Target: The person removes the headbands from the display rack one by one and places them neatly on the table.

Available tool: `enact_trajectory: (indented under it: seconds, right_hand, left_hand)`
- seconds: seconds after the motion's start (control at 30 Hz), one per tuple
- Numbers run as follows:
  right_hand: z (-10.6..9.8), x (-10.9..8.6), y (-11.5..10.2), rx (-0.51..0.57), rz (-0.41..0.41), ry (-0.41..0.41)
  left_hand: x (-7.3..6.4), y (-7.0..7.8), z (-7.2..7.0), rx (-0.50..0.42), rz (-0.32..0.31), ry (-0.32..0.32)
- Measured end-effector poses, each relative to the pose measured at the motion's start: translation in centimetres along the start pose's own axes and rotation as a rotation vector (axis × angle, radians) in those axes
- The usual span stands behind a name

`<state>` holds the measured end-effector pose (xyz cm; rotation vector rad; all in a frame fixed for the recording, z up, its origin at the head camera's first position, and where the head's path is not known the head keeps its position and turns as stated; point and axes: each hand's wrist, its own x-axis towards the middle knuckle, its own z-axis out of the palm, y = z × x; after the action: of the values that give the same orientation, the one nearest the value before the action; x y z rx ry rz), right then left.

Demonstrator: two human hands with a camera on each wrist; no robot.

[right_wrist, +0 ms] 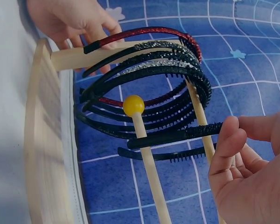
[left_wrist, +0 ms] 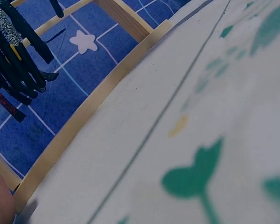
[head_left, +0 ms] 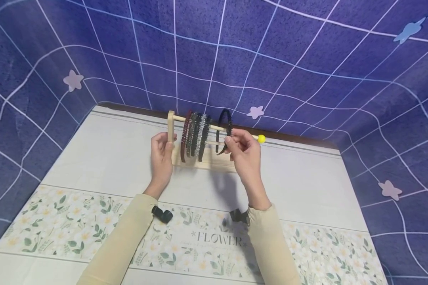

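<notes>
1. Headband [head_left: 230, 120], black, toothed, 1 item: we find it at the right part of a wooden rack, apart from the other headbands. In the right wrist view its 2 legs lie on either side of a rod; we cannot tell whether it touches the wood.

2. Right hand [head_left: 246, 152], 1: thumb and fingertips pinch the black band at its near right side.

3. Left hand [head_left: 161, 152], 1: we record it gripping the left upright [head_left: 170, 126], thumb to the near side, fingers passing behind.

4. Wooden rack [head_left: 217, 165], pale, 1: flat base on the table, upright at its left end, rods running lengthwise. In the head view we note a yellow ball [head_left: 261, 138] at the right end of the upper rod, just beyond the right hand.

5. Row of headbands [head_left: 196, 136], several: hung close together near the left upright. We list dark red glitter at the left end, black and silvery sparkling pieces in between, and black at the right end. They overlap too closely for us to give a sure count.

6. Sleeves [head_left: 115, 241], cream, 2: each with a small black device [head_left: 163, 215] at the wrist.

7. Table covering [head_left: 306, 182], white: a floral band crosses it, lettered "FLOWER"; we see the rack standing beyond this band, near the far edge.

8. Backdrop [head_left: 196, 59], blue-violet: wavy pale grid lines, with 4 stars visible to us in the head view.
</notes>
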<state>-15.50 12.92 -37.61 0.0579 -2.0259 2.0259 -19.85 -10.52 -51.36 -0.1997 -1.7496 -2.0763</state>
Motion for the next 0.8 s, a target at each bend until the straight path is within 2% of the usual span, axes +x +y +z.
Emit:
enact_trajectory:
  seconds: [0.43, 0.8]
  right_hand:
    - [-0.6, -0.3, 0.1, 0.022, -0.009, 0.037]
    - [-1.1, -0.6, -0.1, 0.012, -0.063, 0.045]
  left_hand:
    - [0.2, 0.0, 0.0, 0.009, 0.009, -0.004]
    - [-0.1, 0.0, -0.1, 0.014, -0.004, -0.013]
